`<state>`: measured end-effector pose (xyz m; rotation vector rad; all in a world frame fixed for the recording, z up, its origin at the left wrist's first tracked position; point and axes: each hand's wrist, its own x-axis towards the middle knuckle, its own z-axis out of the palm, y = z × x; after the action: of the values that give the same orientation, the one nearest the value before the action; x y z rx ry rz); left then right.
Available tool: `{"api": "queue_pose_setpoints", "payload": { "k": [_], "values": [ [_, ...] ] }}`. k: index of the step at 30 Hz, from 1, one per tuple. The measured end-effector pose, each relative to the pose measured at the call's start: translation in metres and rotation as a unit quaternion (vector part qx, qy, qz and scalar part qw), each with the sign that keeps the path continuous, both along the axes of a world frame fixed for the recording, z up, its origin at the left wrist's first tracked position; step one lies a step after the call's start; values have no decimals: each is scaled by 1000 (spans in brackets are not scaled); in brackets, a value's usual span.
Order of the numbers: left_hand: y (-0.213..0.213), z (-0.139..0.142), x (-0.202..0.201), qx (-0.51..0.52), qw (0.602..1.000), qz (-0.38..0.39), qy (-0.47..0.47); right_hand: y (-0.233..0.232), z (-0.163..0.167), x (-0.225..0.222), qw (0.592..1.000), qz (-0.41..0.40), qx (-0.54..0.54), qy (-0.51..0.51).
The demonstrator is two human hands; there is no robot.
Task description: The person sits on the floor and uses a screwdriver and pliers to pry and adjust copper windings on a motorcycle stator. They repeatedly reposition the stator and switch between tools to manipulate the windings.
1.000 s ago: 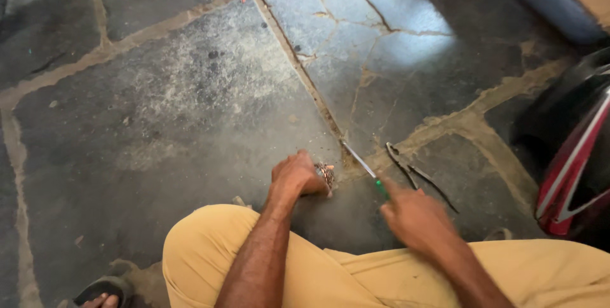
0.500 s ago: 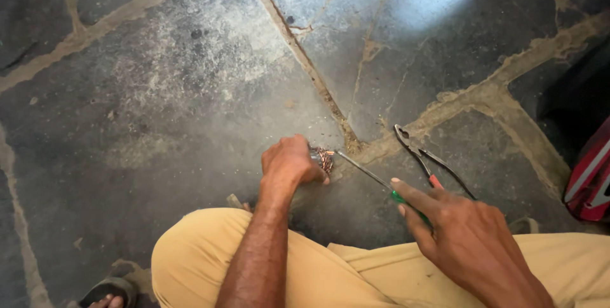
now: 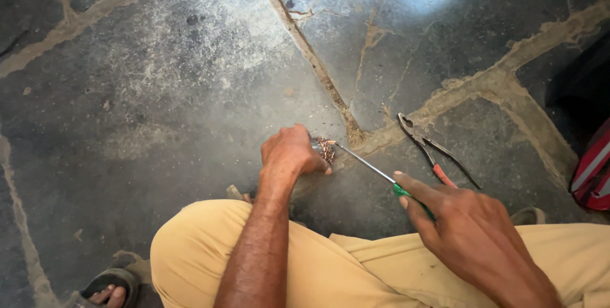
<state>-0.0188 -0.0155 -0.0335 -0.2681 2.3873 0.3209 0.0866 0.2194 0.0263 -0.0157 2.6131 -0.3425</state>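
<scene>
My left hand [image 3: 291, 151] rests on the stone floor with its fingers closed around a small bundle of copper-coloured wire [image 3: 326, 149]. My right hand [image 3: 467, 228] grips a screwdriver [image 3: 375, 171] by its green handle. The thin metal shaft runs up and left, and its tip sits at the wire bundle beside my left fingers. I sit on the floor in tan trousers [image 3: 210, 254], both forearms reaching out over my knees.
Pliers [image 3: 427, 149] with dark and red handles lie on the floor just right of the screwdriver. Cracked dark stone slabs with pale mortar joints [image 3: 305, 47] fill the view. A red, white and black object [image 3: 594, 168] stands at the right edge. A sandalled foot [image 3: 108, 289] shows bottom left.
The view has shifted, so the hands sit lower and closer. My right hand has kept hold of the screwdriver and brought its tip against the wire bundle in my left hand.
</scene>
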Motion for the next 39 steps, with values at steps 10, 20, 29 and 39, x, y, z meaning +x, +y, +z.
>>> {"api": "queue_pose_setpoints", "payload": {
  "k": [10, 20, 29, 39],
  "values": [
    [1, 0, 1, 4, 1000, 0, -3, -1, -3, 0, 1000, 13, 1, 10],
    [1, 4, 0, 3, 1000, -4, -3, -3, -1, -1, 1000, 4, -1, -2],
    [0, 0, 0, 6, 1000, -3, 7, -7, 4, -2, 999, -16, -31, 12],
    [-2, -17, 0, 17, 996, -58, 62, -20, 18, -17, 998, -27, -23, -51]
  ]
}}
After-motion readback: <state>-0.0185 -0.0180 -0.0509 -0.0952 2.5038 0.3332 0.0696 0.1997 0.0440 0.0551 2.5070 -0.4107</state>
